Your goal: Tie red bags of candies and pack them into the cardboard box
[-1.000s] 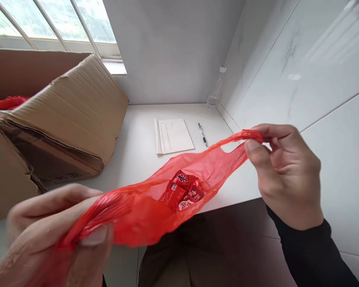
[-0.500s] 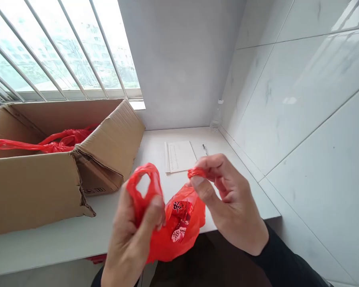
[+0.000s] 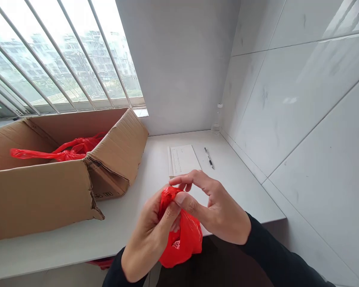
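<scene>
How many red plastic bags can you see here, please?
2 at least: one red plastic bag gathered between left hand and right hand; red plastic in the open cardboard box, perhaps more than one bag.

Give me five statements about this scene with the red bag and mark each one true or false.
1. Both hands hold the small red bag at its top. True: left hand and right hand pinch the gathered handles.
2. The cardboard box is closed. False: its flaps are open, and red plastic lies inside.
3. A pen lies to the right of the paper. True.
4. The red bag rests on the counter. False: it hangs from the hands in front of the counter's edge.
5. The window is behind the box. True.
</scene>
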Demonstrator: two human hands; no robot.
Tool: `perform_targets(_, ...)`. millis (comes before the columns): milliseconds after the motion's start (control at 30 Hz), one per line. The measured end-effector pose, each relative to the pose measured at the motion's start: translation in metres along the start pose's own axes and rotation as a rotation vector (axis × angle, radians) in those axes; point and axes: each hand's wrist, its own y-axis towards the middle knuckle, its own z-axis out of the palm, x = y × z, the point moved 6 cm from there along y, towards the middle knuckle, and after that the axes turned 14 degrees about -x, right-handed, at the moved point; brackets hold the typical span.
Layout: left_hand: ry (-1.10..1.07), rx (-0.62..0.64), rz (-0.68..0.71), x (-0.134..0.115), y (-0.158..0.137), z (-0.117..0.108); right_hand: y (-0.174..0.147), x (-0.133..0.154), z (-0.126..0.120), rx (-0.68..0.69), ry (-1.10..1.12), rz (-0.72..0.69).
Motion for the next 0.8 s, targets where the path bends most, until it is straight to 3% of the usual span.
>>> perform_targets(267, -0.177, 0.001, -0.191, 0.022, 0.002, -0.01, -0.001, -0.018, 0.003, 0.01, 0.056, 0.092)
perform_targets(433, -0.273, -0.12, -0.35, 0.022, 0.003, -0.01, -0.005, -0.023, 0.0, -0.057, 0.099, 0.169)
perform_targets(533, -0.318, -0.176, -0.425, 0.022, 0.002, -0.014, -0.009, -0.017, -0.003, -0.053, 0.099, 0.133)
perform_targets(633, -0.293, -0.109, -0.401, 0.024, 0.003, -0.019, -0.013, -0.013, 0.003, 0.031, 0.077, 0.048)
perform_targets(800, -0.015, 0.087, -0.254, 0.022, 0.002, -0.021, -0.008, -0.03, 0.011, 0.016, 0.025, 0.009)
